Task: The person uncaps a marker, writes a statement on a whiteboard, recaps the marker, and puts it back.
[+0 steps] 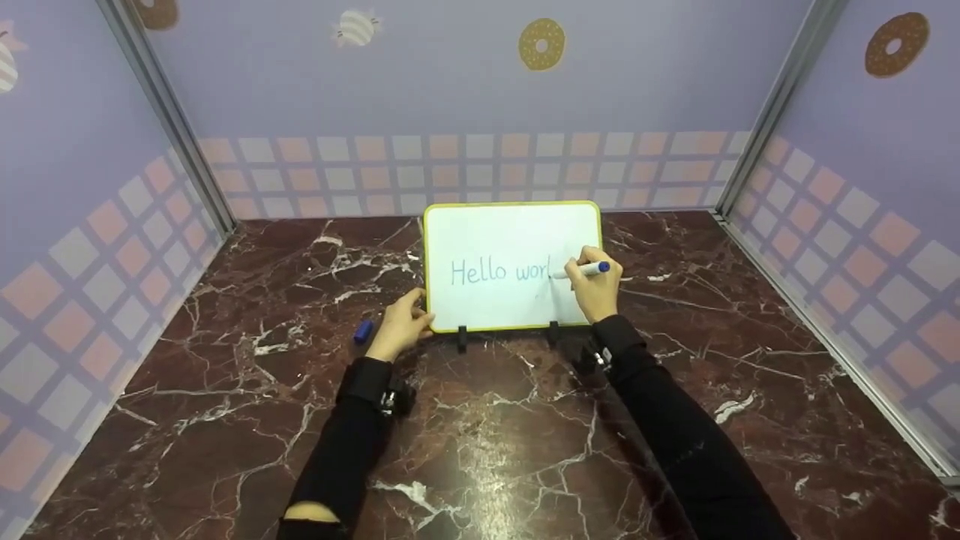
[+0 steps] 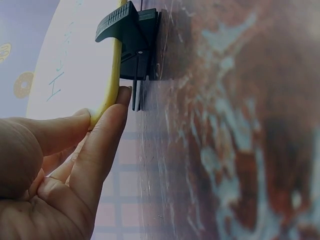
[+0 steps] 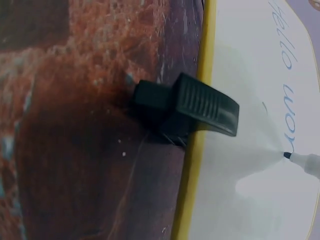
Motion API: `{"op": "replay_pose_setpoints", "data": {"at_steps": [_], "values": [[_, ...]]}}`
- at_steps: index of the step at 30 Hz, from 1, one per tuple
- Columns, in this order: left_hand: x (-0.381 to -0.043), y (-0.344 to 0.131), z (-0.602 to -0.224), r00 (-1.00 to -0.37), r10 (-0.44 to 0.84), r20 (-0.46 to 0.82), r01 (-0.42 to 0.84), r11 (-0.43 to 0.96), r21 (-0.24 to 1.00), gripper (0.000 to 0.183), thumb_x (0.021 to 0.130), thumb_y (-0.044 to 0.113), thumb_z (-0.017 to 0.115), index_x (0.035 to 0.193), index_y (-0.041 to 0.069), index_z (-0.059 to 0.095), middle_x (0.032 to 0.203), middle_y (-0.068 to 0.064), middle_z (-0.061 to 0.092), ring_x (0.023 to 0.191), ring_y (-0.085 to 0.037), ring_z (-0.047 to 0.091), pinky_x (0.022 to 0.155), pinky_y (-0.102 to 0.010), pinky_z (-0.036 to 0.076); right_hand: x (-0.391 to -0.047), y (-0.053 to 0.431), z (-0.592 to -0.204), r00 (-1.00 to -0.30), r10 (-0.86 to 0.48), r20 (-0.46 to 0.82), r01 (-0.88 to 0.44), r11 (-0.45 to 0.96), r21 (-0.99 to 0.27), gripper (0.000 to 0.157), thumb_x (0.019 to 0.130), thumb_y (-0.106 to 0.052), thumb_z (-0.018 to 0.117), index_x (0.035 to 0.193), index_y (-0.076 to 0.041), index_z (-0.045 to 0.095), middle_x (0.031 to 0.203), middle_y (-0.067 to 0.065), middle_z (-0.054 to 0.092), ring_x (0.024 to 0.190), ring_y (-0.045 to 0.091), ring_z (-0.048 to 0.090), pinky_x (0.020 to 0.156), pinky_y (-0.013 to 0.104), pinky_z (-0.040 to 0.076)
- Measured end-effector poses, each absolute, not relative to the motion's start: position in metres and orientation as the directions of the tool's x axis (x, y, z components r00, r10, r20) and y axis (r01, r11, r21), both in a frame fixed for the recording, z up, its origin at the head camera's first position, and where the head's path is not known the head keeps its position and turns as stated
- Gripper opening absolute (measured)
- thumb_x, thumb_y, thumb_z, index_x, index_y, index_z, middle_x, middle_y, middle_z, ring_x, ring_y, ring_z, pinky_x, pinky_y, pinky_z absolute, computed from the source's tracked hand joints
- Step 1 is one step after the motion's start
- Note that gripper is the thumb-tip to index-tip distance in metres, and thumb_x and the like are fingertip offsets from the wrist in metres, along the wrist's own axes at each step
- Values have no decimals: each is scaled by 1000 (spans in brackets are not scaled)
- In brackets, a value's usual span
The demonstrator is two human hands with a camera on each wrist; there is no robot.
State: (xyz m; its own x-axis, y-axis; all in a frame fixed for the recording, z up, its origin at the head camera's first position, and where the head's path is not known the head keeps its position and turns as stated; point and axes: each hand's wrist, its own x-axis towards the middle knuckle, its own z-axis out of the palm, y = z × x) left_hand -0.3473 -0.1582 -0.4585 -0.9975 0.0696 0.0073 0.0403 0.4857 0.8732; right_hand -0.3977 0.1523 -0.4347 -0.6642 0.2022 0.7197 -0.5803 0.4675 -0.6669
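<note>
A small whiteboard (image 1: 510, 232) with a yellow rim leans upright in a black stand (image 1: 461, 339). Blue handwriting on it reads "Hello wor", with a further stroke at the tip in the head view. My left hand (image 1: 401, 324) pinches the board's lower left corner; in the left wrist view the thumb (image 2: 65, 131) is on the front and a finger lies behind the rim. My right hand (image 1: 598, 294) grips a white marker (image 1: 591, 269) with a blue end. Its dark tip (image 3: 287, 155) meets the board right after the letters.
A blue marker cap (image 1: 363, 331) lies on the dark red marbled table (image 1: 480, 450), left of my left hand. Patterned lilac panels (image 1: 450, 90) enclose the table at the back and both sides, with metal posts (image 1: 780, 97) at the corners.
</note>
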Motion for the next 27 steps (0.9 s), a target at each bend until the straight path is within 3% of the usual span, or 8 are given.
{"op": "replay_pose_setpoints", "data": {"at_steps": [11, 15, 20, 22, 24, 27], "values": [[-345, -160, -458, -996, 83, -16, 26, 486, 873, 55, 100, 2, 54, 151, -1, 32, 126, -34, 57, 109, -42, 65, 88, -36, 62, -400, 163, -434, -646, 311, 698, -589, 379, -714, 36, 82, 10, 59, 56, -6, 39, 56, -3, 48, 40, -1, 46, 41, 13, 33], [-346, -159, -457, -996, 80, -25, 16, 481, 877, 56, 101, 3, 54, 152, 0, 31, 127, -34, 56, 110, -42, 64, 90, -36, 61, -401, 163, -433, -655, 339, 675, -558, 384, -735, 33, 83, 11, 59, 57, 0, 41, 59, 0, 48, 41, 0, 46, 41, 11, 33], [-347, -158, -458, -997, 75, -30, 10, 479, 877, 56, 100, 3, 54, 152, 0, 31, 127, -34, 56, 110, -42, 64, 89, -36, 61, -391, 155, -424, -663, 317, 678, -573, 367, -733, 27, 84, 14, 59, 62, 12, 43, 61, 16, 55, 45, 34, 57, 44, 10, 36], [-347, -158, -458, -997, 74, -28, 11, 476, 879, 57, 100, 2, 54, 152, 0, 31, 127, -34, 56, 111, -41, 64, 89, -36, 62, -384, 152, -419, -667, 300, 682, -577, 371, -728, 27, 84, 14, 60, 62, 12, 44, 61, 18, 57, 48, 41, 57, 44, 9, 34], [-347, -158, -458, -997, 72, -24, 13, 473, 881, 56, 100, 2, 54, 152, -1, 31, 126, -34, 57, 110, -42, 65, 89, -36, 62, -378, 150, -414, -674, 289, 680, -570, 383, -727, 29, 83, 14, 60, 60, 10, 43, 57, 15, 57, 44, 32, 57, 43, 7, 28], [-347, -158, -458, -998, 67, -17, 17, 481, 877, 56, 100, 2, 54, 151, -1, 33, 125, -34, 58, 109, -41, 65, 87, -35, 62, -373, 149, -411, -674, 284, 682, -562, 401, -723, 32, 81, 15, 59, 57, 6, 40, 52, 10, 53, 37, 9, 50, 42, 5, 22]]}}
